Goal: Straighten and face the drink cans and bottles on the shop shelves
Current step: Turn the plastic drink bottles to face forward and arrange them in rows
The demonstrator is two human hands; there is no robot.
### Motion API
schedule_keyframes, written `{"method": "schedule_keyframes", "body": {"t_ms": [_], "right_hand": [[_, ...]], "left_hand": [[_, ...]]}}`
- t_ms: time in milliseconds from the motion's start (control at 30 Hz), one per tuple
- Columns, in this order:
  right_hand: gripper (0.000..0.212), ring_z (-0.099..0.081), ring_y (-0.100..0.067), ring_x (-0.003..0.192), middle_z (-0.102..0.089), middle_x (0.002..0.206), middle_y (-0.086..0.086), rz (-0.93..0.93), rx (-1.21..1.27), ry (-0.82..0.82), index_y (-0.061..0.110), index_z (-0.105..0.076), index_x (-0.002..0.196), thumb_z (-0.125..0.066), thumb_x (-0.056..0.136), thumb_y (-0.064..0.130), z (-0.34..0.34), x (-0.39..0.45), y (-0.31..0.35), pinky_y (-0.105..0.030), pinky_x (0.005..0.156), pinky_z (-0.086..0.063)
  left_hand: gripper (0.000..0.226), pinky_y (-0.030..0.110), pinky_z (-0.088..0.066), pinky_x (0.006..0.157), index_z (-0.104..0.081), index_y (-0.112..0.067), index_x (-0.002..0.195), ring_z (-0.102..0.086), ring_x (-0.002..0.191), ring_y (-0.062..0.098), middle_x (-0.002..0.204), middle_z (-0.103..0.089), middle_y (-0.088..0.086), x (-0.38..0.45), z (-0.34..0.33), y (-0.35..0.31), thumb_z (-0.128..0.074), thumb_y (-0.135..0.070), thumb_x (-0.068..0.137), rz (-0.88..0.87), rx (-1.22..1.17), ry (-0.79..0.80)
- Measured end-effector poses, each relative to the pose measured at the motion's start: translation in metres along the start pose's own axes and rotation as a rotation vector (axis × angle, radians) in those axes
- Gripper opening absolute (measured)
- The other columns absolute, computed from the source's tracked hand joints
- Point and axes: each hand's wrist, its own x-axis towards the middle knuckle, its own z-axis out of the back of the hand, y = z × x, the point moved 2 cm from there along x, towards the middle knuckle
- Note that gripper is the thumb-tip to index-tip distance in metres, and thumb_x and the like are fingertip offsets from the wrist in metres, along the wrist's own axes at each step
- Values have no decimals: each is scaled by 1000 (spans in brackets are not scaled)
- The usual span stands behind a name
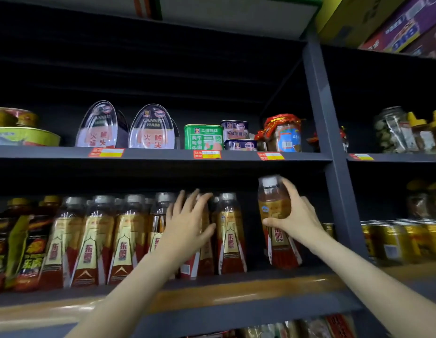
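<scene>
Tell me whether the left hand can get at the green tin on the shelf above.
Probably yes. The green tin stands at the shelf's front edge with nothing before it, and the left hand only rests open on a bottle just below.

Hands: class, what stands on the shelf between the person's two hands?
In the head view, one upright bottle stands between the left hand and the right hand, which grips a lifted bottle.

1. Dark open room lies above the bottle row [119,230], under the upper shelf [163,156].
2. A gap between bottles sits at the right end.
3. The upright post [333,167] blocks the right.
</scene>
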Motion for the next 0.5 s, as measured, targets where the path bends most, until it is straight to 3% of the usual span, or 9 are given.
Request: {"method": "schedule_keyframes", "body": {"t_ms": [167, 267, 367, 500], "right_hand": [[99, -42, -36, 126, -39, 140, -18, -193, -78, 67, 28, -10, 150, -77, 77, 24, -24, 22, -53, -40, 98, -39], [101, -41, -36, 127, -38, 141, -19, -253, -111, 105, 23, -9, 150, -77, 76, 22, -26, 27, -70, -43, 100, -39], [109, -46, -32, 124, -45, 137, -14, -274, -140, 187, 24, -6, 150, -81, 71, 19, -24, 37, -78, -45, 100, -41], [110, -53, -29, 117, -50, 131, -13, -309, -175, 226, 21, 1, 150, -77, 74, 21, -27, 44, -86, -42, 96, -47]], "left_hand": [[74, 48, 4, 115, 2, -33, 148, 15, 143, 28, 158, 8, 5, 12, -18, -1, -42, -52, 92, 37, 174, 73], [75, 53, 9, 112, 8, -35, 147, 21, 141, 31, 157, 14, 5, 14, -35, -11, -39, -54, 92, -59, 273, 98], [79, 55, 12, 110, 14, -39, 145, 29, 137, 30, 157, 15, 3, 15, -50, -10, -39, -58, 90, -41, 289, 87], [79, 59, 8, 109, 3, -36, 148, 38, 125, 21, 156, 17, 3, 13, -59, -2, -45, -57, 88, -4, 280, 88]]}}
